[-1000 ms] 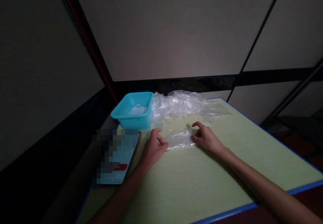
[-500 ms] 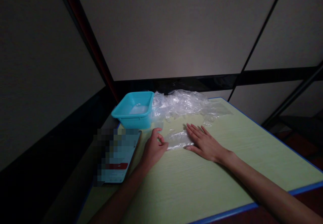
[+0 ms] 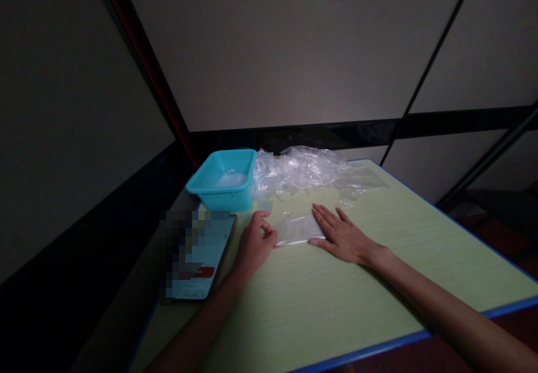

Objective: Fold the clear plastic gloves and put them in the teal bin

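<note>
A small clear plastic bag [image 3: 296,230] lies flat on the pale green table [image 3: 336,300]. My left hand [image 3: 254,245] pinches the bag's left edge with thumb and fingers. On the bag's right end rests my right hand [image 3: 340,235], fingers stretched out flat and pressing down. Behind them a heap of crumpled clear plastic bags [image 3: 300,171] spreads along the table's far edge.
A turquoise plastic tub [image 3: 225,181] stands at the far left corner next to the heap. A phone [image 3: 197,255] with a lit screen lies at the left edge. The table has a blue rim; dark panels and a wall stand behind it.
My right hand went from a curled grip on the bag's right end to lying flat on it, smoothing it. My left hand kept its pinch on the left edge.
</note>
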Tool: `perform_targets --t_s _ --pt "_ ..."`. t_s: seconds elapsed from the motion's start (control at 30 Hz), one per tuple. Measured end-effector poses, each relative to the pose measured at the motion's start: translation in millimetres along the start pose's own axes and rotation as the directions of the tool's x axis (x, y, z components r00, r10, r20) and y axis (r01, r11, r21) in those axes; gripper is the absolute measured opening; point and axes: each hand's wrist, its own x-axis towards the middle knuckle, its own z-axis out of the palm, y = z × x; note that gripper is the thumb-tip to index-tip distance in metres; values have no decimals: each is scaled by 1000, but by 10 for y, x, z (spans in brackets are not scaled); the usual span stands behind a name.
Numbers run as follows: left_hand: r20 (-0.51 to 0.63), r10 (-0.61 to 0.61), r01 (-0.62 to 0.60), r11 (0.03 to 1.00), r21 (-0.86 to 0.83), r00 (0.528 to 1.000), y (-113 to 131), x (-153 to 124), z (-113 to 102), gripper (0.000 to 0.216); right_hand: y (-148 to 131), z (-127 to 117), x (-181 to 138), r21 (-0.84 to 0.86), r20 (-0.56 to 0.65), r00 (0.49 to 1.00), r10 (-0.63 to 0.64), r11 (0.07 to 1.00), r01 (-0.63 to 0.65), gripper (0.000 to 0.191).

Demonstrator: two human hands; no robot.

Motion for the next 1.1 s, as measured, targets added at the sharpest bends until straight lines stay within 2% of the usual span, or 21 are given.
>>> perform_targets --t_s 0.4,0.57,0.7,0.77,0.83,0.93,1.0,1.1 --pt "-80 15 4 972 237 997 167 -80 -14 17 -5 -3 14 -4 44 998 35 999 -34 81" --pt "-119 43 9 917 400 992 215 -99 -61 15 4 8 21 11 50 998 32 999 -32 83" --pt "-143 126 -33 851 525 982 297 -108 -133 18 0 10 28 28 46 999 25 999 -26 83" --pt "-78 191 -116 824 555 978 380 -139 -84 21 0 14 33 31 42 999 23 999 -24 83" --pt "53 262 -247 796 553 964 479 -181 57 26 1 15 38 23 44 999 21 999 -22 81" --pt "270 344 -437 743 507 899 600 -213 374 41 3 2 41 -25 88 996 18 1000 -16 70" --pt "451 329 -543 665 513 829 628 -197 576 57 1 -13 39 -57 125 992 19 998 -12 63" --pt "521 260 -551 633 544 813 584 -147 765 67 -5 -28 34 -83 153 988 11 997 2 63"
